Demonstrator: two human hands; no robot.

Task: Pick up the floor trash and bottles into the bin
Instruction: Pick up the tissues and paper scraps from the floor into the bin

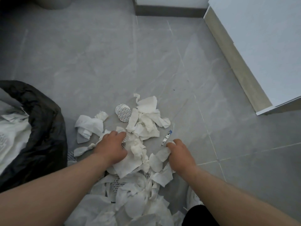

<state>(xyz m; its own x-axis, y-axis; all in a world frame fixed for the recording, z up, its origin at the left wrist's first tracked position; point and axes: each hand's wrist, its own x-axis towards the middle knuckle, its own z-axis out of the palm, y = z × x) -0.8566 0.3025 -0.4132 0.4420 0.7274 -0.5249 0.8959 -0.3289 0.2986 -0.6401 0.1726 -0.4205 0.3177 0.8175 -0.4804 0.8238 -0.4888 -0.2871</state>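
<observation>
A heap of crumpled white tissues and torn paper lies on the grey tile floor, spreading toward the bottom of the view. My left hand rests palm down on the tissues near a printed round pad, fingers spread. My right hand curls its fingers around a white tissue piece at the heap's right edge. A small silver and blue wrapper lies just beyond my right hand. Another round printed pad sits at the heap's far side. The bin with a black bag stands at the left, holding white trash.
A white cabinet with a beige base runs along the right. A dark skirting and wall corner lie at the far end. Bare grey floor stretches beyond the heap. A white shoe shows at the bottom right.
</observation>
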